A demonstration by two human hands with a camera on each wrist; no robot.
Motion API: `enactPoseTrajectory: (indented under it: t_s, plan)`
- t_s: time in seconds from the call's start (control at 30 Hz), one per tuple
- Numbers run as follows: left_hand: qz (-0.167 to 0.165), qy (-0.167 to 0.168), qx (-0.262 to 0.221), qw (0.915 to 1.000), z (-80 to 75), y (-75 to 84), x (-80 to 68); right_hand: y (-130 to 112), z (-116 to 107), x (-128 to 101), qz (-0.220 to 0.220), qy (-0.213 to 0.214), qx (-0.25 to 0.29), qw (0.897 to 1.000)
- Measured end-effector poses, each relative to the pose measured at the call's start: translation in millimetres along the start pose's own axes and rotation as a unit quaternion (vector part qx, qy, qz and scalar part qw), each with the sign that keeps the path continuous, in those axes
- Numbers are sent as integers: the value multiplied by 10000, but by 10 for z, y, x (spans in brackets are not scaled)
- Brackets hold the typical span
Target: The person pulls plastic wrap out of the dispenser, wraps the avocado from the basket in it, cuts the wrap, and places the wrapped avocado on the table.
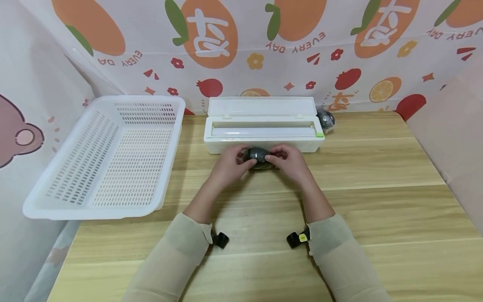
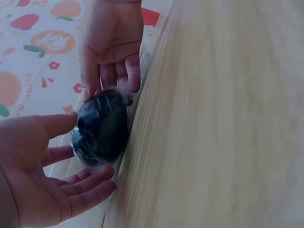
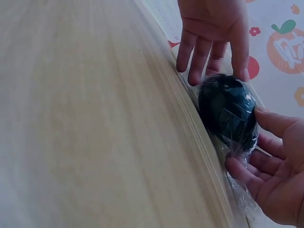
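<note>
A dark, egg-shaped avocado (image 1: 258, 157) wrapped in clear cling film is held just in front of the white cling film box. My left hand (image 1: 231, 164) grips its left end between thumb and fingers. From the other side, my right hand (image 1: 289, 162) pinches the right end. In the left wrist view the film lies creased over the avocado (image 2: 100, 128). Loose film trails below the avocado (image 3: 228, 111) by the right fingers in the right wrist view. The cling film box (image 1: 264, 144) has its lid (image 1: 262, 106) raised, with a roll (image 1: 263, 131) inside.
Another film-wrapped dark avocado (image 1: 326, 120) sits at the box's right end, partly hidden by it. A white perforated basket (image 1: 166, 176) stands at the left of the wooden table (image 1: 377, 201). A fruit-printed cloth (image 1: 151, 25) hangs behind the table.
</note>
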State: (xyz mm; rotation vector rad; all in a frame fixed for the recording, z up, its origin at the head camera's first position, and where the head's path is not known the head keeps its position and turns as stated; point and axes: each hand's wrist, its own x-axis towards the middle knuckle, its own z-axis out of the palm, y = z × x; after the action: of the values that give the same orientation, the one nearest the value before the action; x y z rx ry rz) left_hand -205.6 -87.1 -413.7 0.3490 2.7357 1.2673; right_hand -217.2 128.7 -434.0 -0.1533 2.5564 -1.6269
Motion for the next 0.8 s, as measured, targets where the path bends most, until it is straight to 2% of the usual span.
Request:
enactPoseTrajectory:
  t_s: [0.17, 0.27, 0.37, 0.43, 0.53, 0.63, 0.8]
  plan:
    - [39, 61, 144, 9999, 11, 6, 5, -30, -43, -18, 157, 60, 56, 9998]
    - [32, 81, 192, 9998, 14, 9, 12, -62, -93, -40, 151, 382, 225, 9989]
    - [-4, 45, 246, 9997, 17, 11, 16, -89, -148, -66, -46, 818, -35, 9966]
    - [-29, 22, 269, 9996, 15, 14, 15, -102, -173, -75, -190, 913, -396, 9949]
    - [-66, -8, 271, 9996, 15, 15, 14, -111, -179, -76, -302, 610, -556, 9961]
    - [-85, -28, 294, 9995, 16, 15, 12, -98, -153, -60, -309, 240, -464, 9982]
    - [-118, -56, 354, 9993, 14, 24, 7, -64, -79, -29, -494, -37, -355, 9981]
